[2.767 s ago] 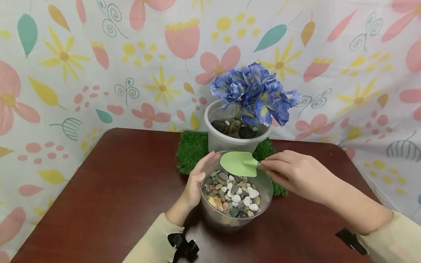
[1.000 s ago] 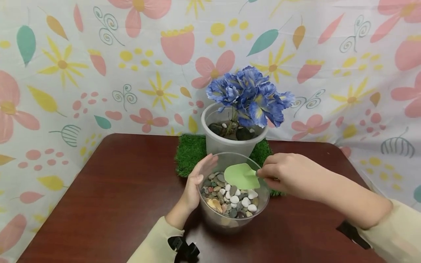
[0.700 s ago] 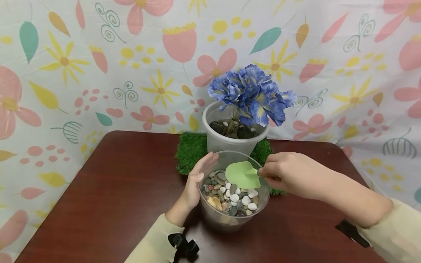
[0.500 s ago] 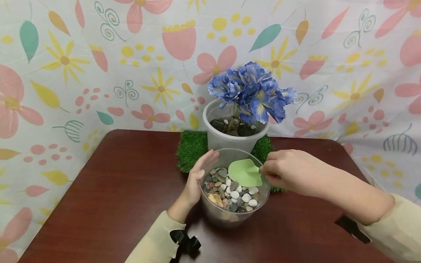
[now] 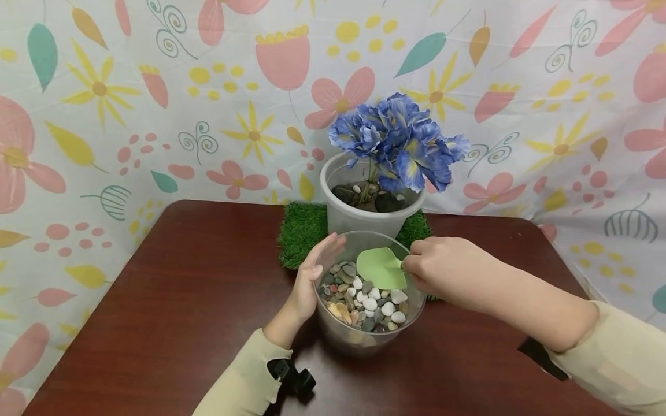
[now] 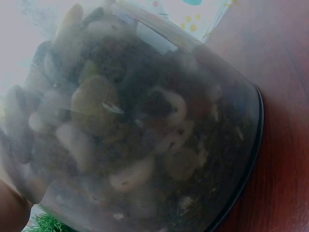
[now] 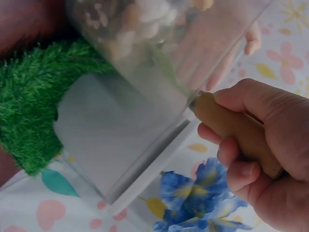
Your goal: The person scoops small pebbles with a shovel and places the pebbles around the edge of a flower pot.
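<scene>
My right hand [image 5: 452, 274] grips the wooden handle [image 7: 236, 128] of a small hand trowel. The green trowel blade [image 5: 381, 268] lies inside a clear plastic bucket [image 5: 343, 338], at its back right, over the stones. Mixed pebbles [image 5: 369, 305], grey, brown and white, fill the lower part, with a tan shell-like piece [image 5: 340, 312] at the front left. My left hand [image 5: 304, 289] rests against the bucket's left outer wall, fingers extended along it. Dark material and pale stones show through the bucket wall [image 6: 130, 121] in the left wrist view.
Right behind the bucket, a white flowerpot [image 5: 354, 222] with blue artificial flowers [image 5: 400, 141] stands on a green grass mat [image 5: 304, 234]. All of it is on a dark red-brown table [image 5: 208, 300]. A flower-printed cloth [image 5: 182, 104] hangs behind.
The trowel blade has dropped from rim height down into the bucket, close to the pebbles. Over the last half second it has shifted slightly left. My left hand has stayed on the bucket.
</scene>
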A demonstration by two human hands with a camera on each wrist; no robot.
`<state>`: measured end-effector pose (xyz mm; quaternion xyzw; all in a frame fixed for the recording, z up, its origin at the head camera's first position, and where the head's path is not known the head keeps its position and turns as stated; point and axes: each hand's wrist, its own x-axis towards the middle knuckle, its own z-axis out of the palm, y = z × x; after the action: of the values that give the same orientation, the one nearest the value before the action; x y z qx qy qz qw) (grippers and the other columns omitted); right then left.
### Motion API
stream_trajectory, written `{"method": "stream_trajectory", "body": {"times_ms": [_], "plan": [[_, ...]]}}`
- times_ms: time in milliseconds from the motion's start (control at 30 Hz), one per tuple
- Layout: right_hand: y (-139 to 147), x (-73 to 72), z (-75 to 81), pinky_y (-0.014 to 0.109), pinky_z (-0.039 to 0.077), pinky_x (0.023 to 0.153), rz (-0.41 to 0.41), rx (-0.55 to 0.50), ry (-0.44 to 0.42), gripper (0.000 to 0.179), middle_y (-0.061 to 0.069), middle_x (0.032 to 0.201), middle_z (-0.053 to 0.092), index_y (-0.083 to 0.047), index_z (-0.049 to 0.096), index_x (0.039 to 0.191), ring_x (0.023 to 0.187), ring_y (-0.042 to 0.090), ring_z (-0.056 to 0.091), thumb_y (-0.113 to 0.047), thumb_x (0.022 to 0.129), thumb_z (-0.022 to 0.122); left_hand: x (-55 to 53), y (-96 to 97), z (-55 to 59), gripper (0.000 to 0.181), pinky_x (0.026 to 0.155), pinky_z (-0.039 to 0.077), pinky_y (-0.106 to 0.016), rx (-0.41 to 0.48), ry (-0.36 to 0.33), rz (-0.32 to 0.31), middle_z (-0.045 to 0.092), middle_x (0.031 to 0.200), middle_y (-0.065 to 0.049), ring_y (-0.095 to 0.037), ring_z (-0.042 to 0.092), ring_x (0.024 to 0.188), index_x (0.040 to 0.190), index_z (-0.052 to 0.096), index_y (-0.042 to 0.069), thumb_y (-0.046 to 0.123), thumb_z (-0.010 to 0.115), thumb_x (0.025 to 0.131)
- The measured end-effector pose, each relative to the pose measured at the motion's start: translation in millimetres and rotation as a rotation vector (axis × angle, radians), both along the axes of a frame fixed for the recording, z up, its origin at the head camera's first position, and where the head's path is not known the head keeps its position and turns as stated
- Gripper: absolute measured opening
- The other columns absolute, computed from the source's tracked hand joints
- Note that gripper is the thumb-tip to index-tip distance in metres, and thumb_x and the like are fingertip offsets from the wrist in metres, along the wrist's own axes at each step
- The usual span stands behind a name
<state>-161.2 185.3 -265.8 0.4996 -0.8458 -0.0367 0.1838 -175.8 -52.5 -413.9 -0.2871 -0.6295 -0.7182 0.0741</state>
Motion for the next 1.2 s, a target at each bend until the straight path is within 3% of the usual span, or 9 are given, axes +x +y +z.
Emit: {"method": "stream_trajectory", "body": {"times_ms": [200, 500, 633, 800, 900, 1133, 1200], "plan": [[7, -0.7, 4.2, 0.017, 0.035, 0.049, -0.027, -0.004, -0.142, 0.019, -0.013, 0.064, 0.046, -0.023, 0.063, 0.069, 0.055, 0.000, 0.039, -0.006, 0.074, 0.069, -0.8, 0.2, 3.3, 0.065, 0.108, 0.026, -0.063, -0.010, 0.015, -0.001, 0.033, 0.143, -0.035, -0.050, 0.034, 0.131, 0.145, 0.021, -0.011, 0.018, 0.021, 0.086], [9, 3.5, 8.1, 0.015, 0.024, 0.052, -0.107, 0.009, -0.436, 0.031, -0.016, 0.063, 0.034, -0.028, 0.049, 0.062, 0.057, -0.004, 0.025, -0.006, 0.080, 0.063, 0.1, 1.0, 2.5, 0.067, 0.108, 0.026, -0.063, 0.012, 0.009, -0.007, 0.033, 0.143, -0.035, -0.050, 0.034, 0.132, 0.145, 0.020, -0.011, 0.020, 0.023, 0.085], [7, 5.9, 3.9, 0.015, 0.026, 0.051, -0.107, -0.007, -0.457, 0.029, -0.015, 0.064, 0.036, -0.028, 0.050, 0.065, 0.057, -0.003, 0.028, -0.008, 0.082, 0.064, 0.5, 0.4, 1.2, 0.068, 0.108, 0.026, -0.063, 0.016, 0.005, -0.007, 0.033, 0.142, -0.037, -0.052, 0.032, 0.131, 0.144, 0.021, -0.013, 0.020, 0.023, 0.084], [8, 1.5, -2.7, 0.015, 0.041, 0.055, -0.098, -0.100, -0.532, 0.016, -0.014, 0.075, 0.060, -0.021, 0.070, 0.081, 0.062, -0.007, 0.044, -0.006, 0.081, 0.065, 0.4, 0.0, 0.5, 0.068, 0.108, 0.026, -0.064, 0.020, -0.015, 0.001, 0.033, 0.142, -0.037, -0.051, 0.033, 0.131, 0.144, 0.022, -0.012, 0.020, 0.024, 0.084], [8, -1.2, -7.2, 0.015, 0.048, 0.059, -0.086, -0.149, -0.565, 0.015, -0.011, 0.083, 0.068, -0.017, 0.074, 0.088, 0.067, -0.008, 0.053, -0.007, 0.081, 0.066, 1.0, 0.8, 1.9, 0.069, 0.108, 0.026, -0.063, 0.020, -0.031, -0.005, 0.033, 0.143, -0.036, -0.051, 0.033, 0.132, 0.144, 0.021, -0.012, 0.020, 0.023, 0.083], [7, -1.3, -17.2, 0.017, 0.048, 0.055, -0.179, -0.214, -0.651, 0.012, -0.013, 0.086, 0.070, -0.018, 0.075, 0.092, 0.064, -0.007, 0.055, -0.016, 0.084, 0.067, 1.2, -0.1, 0.7, 0.069, 0.108, 0.027, -0.062, 0.015, -0.016, -0.005, 0.033, 0.143, -0.035, -0.050, 0.033, 0.132, 0.145, 0.021, -0.010, 0.022, 0.024, 0.084], [5, 0.0, -19.6, 0.017, 0.047, 0.054, -0.195, -0.225, -0.640, 0.011, -0.013, 0.085, 0.070, -0.018, 0.075, 0.091, 0.063, -0.006, 0.055, -0.017, 0.084, 0.067, 0.3, -0.7, 0.4, 0.068, 0.109, 0.027, -0.061, 0.017, -0.010, -0.004, 0.033, 0.143, -0.035, -0.050, 0.033, 0.132, 0.145, 0.021, -0.010, 0.021, 0.024, 0.084]]}}
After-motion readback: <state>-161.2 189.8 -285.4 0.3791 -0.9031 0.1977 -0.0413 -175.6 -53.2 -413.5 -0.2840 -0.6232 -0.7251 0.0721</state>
